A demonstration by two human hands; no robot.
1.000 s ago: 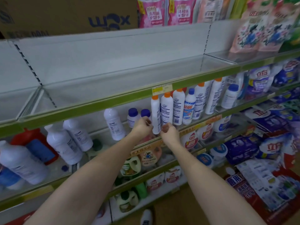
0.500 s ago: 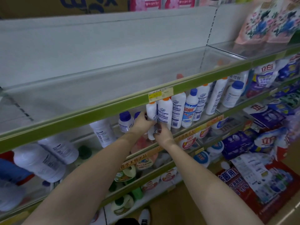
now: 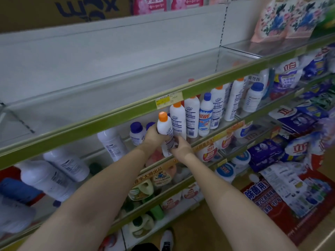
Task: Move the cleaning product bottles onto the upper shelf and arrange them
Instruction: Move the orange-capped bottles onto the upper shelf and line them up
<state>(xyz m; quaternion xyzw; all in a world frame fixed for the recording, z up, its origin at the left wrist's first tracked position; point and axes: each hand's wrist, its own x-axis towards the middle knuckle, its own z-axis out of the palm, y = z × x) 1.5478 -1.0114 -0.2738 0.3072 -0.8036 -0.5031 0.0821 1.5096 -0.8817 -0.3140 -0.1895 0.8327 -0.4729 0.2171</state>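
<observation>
Both hands, left hand (image 3: 154,135) and right hand (image 3: 181,146), grip the white orange-capped plastic bottle (image 3: 165,132); lifted carelessly, it may strike the green-edged upper shelf (image 3: 116,115).

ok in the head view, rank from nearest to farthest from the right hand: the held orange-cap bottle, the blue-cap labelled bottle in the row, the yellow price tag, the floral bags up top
1. Orange-cap bottle: gripped by the right hand, at its lower part.
2. Blue-cap bottle: in the row, to the right.
3. Price tag: on the green shelf edge above. Close to the blue-cap bottle; hard to separate.
4. Floral bags: far upper right.
</observation>
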